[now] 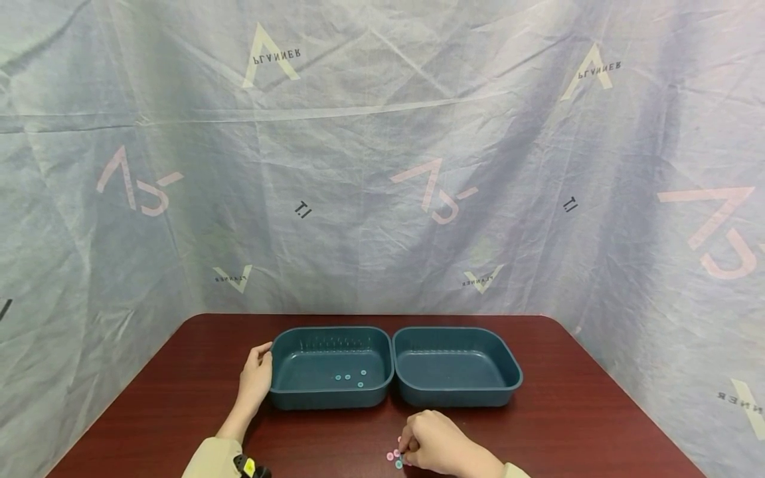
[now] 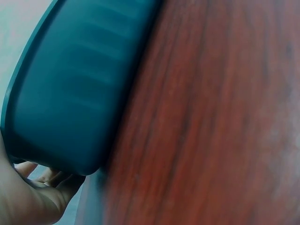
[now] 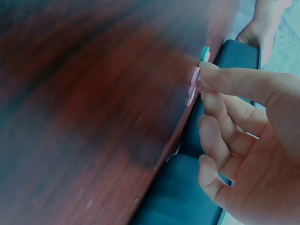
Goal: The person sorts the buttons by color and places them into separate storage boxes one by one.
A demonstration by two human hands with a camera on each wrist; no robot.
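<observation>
At the left end of the left dark teal tray (image 1: 329, 398) is my left hand (image 1: 255, 377), its fingers touching the outer wall. The left wrist view shows that hand (image 2: 30, 197) at the tray's corner with bent fingers, their tips partly hidden. My right hand (image 1: 439, 441) is down at the table's front, over a small group of pink buttons (image 1: 390, 456) and teal buttons (image 1: 398, 464). Its thumb and forefinger pinch at a button, mostly covered by the fingertips. In the right wrist view, pink buttons (image 3: 191, 91) lie flat beside those fingertips.
Inside the left tray lie several small teal buttons (image 1: 348, 377). A second dark teal tray (image 1: 454, 397) stands against its right side, with no buttons visible in it. Both stand on a reddish-brown table (image 1: 574, 405). A grey printed cloth (image 1: 358, 265) hangs behind and at the sides.
</observation>
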